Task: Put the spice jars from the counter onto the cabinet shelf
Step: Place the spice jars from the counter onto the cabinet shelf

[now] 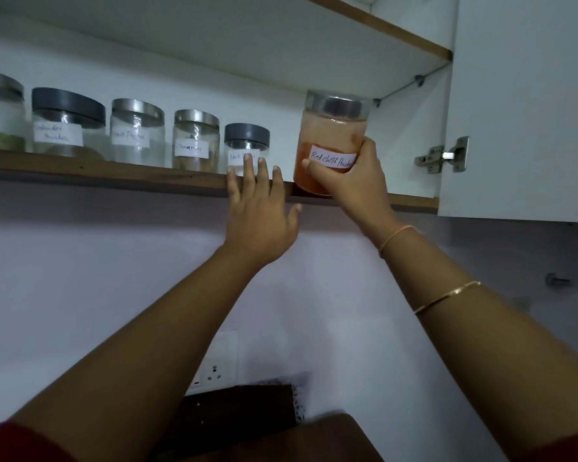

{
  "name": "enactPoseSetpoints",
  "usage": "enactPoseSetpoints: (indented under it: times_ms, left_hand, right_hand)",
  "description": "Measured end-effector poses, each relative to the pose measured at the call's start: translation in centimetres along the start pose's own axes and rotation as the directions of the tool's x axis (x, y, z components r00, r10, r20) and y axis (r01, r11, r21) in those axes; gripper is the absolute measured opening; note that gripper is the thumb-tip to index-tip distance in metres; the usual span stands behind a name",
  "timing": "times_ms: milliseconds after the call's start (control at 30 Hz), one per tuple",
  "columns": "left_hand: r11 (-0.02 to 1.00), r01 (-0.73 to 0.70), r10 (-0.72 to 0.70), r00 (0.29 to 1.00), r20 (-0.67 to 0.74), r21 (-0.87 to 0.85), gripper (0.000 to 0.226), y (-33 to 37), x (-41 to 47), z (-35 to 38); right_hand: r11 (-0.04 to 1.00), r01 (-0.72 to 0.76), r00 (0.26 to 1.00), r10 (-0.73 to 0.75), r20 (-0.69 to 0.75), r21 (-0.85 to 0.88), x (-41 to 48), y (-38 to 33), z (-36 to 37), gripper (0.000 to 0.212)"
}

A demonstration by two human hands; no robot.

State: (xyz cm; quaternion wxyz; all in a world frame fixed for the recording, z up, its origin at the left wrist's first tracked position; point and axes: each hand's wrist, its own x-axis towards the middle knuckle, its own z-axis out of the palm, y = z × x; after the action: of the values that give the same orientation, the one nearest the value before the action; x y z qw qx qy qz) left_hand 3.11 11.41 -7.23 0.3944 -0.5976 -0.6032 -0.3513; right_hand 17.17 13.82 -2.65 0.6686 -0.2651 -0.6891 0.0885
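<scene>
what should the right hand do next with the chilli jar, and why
Probably raise the chilli jar slightly and slide it back onto the shelf, right of the small dark-lidded jar. The right hand grips it with its base overlapping the shelf's front edge, so it seems not yet set down; that spot looks free.

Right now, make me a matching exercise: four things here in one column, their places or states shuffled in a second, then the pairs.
1. clear glass jar of red chilli powder with steel lid
2. small clear glass jar with dark grey lid
3. left hand
4. silver metal hinge

A. mounted beside the white cabinet door
B. fingers straight, at the brown wooden shelf edge
C. gripped by the right hand
D. standing on the shelf, last in the row

Pairs: 1-C; 2-D; 3-B; 4-A
</scene>
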Motion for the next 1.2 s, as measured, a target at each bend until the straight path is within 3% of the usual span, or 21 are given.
enactPoseSetpoints:
  times_ms: [100,233,367,533,600,733,933,1100,1200]
  left_hand:
    - [0.993,-0.072,0.084,0.987,-0.138,0.089,0.054,-1.5,0.3,1.3]
    - [0.991,-0.109,0.129,0.925,-0.357,0.074,0.029,-2.1,0.9,2.9]
    - [0.990,-0.112,0.141,0.868,-0.476,0.089,0.022,-2.3,1.3,4.0]
    - [0.990,-0.069,0.125,0.837,-0.533,0.125,0.024,-2.3,1.7,5.3]
    - [0.990,-0.060,0.119,0.825,-0.553,0.125,0.024,-2.4,1.9,5.7]
    - [0.989,-0.045,0.121,0.804,-0.583,0.143,0.027,-2.5,2.1,6.1]
    - [0.985,-0.049,0.140,0.789,-0.599,0.166,0.028,-2.7,2.3,6.3]
    - [0.986,-0.048,0.134,0.783,-0.607,0.157,0.028,-2.7,2.4,6.5]
    - [0.987,-0.045,0.133,0.778,-0.614,0.156,0.029,-2.7,2.4,6.6]
  right_hand:
    - [1.000,-0.025,0.999,0.025,0.023,-0.016,2.0,0.5,0.6,0.073]
    - [0.997,-0.070,0.990,0.074,0.121,-0.038,4.2,1.4,1.5,0.071]
    - [0.988,-0.135,0.963,0.149,0.226,-0.077,5.7,2.1,2.3,0.068]
    - [0.957,-0.275,0.862,0.286,0.418,-0.088,7.6,2.5,2.5,0.019]
    - [0.944,-0.305,0.829,0.327,0.454,-0.122,8.3,3.0,2.8,0.020]
    - [0.929,-0.286,0.795,0.367,0.482,-0.235,9.4,3.4,4.2,0.043]
    - [0.883,-0.266,0.709,0.450,0.542,-0.386,10.9,3.6,5.4,0.043]
    - [0.874,-0.250,0.692,0.462,0.555,-0.416,11.6,4.1,6.3,0.044]
    - [0.876,-0.204,0.699,0.443,0.561,-0.437,11.9,4.6,6.7,0.029]
